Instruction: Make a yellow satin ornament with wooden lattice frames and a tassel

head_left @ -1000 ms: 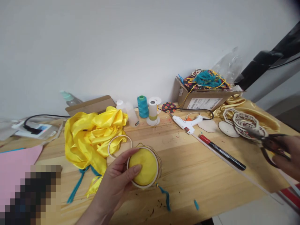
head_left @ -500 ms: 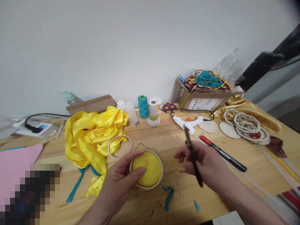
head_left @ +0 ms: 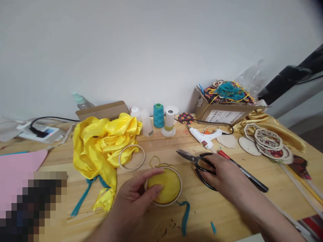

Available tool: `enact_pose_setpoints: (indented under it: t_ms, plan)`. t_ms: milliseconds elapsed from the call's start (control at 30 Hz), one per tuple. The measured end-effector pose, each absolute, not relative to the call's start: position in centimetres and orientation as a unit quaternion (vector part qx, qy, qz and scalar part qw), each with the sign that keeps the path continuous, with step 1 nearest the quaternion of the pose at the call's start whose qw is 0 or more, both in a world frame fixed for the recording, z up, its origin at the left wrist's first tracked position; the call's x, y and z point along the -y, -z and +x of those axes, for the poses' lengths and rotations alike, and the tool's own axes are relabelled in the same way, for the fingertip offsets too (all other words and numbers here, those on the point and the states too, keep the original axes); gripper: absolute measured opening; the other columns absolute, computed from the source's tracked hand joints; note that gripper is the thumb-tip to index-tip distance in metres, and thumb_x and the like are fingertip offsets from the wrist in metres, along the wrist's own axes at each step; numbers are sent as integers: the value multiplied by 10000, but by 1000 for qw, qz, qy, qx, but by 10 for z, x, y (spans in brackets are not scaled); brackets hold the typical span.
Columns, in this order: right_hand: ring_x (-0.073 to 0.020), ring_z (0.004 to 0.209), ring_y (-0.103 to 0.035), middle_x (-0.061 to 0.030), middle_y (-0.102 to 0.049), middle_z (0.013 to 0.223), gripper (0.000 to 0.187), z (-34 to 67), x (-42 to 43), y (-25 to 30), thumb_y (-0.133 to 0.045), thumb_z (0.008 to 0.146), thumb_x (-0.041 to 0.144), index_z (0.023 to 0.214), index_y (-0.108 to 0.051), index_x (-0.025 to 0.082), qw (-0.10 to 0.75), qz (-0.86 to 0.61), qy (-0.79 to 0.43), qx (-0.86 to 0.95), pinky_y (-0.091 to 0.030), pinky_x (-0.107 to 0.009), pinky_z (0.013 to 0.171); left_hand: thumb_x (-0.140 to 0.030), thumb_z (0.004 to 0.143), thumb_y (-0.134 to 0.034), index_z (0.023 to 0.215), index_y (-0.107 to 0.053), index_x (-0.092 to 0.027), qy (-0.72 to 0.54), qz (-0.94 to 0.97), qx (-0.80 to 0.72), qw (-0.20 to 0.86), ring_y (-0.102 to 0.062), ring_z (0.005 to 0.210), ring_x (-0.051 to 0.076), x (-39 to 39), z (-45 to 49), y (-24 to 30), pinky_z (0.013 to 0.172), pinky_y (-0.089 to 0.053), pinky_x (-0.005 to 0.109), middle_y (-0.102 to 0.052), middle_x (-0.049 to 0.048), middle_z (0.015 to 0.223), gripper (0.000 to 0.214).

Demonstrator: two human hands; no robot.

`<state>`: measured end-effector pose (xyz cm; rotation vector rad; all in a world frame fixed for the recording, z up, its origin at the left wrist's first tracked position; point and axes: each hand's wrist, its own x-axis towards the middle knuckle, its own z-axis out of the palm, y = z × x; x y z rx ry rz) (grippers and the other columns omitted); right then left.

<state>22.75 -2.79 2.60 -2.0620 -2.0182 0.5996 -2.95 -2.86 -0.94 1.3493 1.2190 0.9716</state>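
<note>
My left hand [head_left: 136,198] grips a small round wooden hoop stretched with yellow fabric [head_left: 166,185] on the wooden table [head_left: 191,215]; thumb and fingers curl round its left rim. A teal ribbon [head_left: 185,215] trails from the hoop's lower right. My right hand [head_left: 224,176] rests on black-handled scissors [head_left: 199,161] lying flat on the table just right of the hoop, blades pointing left, fingers closed over the handles. An empty wooden ring [head_left: 131,157] lies beyond the hoop.
A heap of yellow satin [head_left: 103,144] lies left. Thread spools [head_left: 158,115], a white glue gun [head_left: 205,136], a red-and-black marker [head_left: 242,171], wooden cut-outs [head_left: 267,143] and a cardboard box of scraps [head_left: 224,106] sit behind and right. Pink sheet [head_left: 17,168] at far left.
My right hand brought the scissors from the far right over to the hoop and has laid them flat on the table. The left hand kept hold of the hoop.
</note>
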Motion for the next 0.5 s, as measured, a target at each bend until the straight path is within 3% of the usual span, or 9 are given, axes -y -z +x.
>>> enact_pose_setpoints:
  t_ms: [133,233,367,500]
  plan:
    - [-213,773,-590,-65,-638,837,109,236,31,-25,-525,819,249,805,-613,185,77,-684,-201,697,-424,-318,669,-226,710,-696,952,-734,-316,-393,614,-488,479,-688,801,179,30,-26,2,692,-555,232,-753,-4,924,261]
    - [-235,876,-592,-87,-656,900,205,229,35,-30,-456,887,264,863,-646,190,164,-658,-174,715,-442,-363,768,-175,716,-679,947,-735,-343,-393,647,-467,457,-694,806,180,30,-24,-2,710,-550,233,-756,-12,911,291]
    - [-179,887,-596,-48,-658,1017,246,204,40,-36,-563,865,349,1076,-615,232,287,-574,-284,712,-469,-299,763,-111,730,-648,975,-723,-368,-392,680,-420,456,-699,804,169,31,-21,-4,699,-541,215,-756,-19,920,363]
    - [-147,859,-585,-9,-661,959,242,183,38,-37,-600,854,309,1084,-614,234,278,-507,-357,734,-453,-270,745,-85,747,-624,1010,-705,-382,-389,701,-383,460,-697,822,162,32,-18,-5,719,-532,219,-755,-23,927,405]
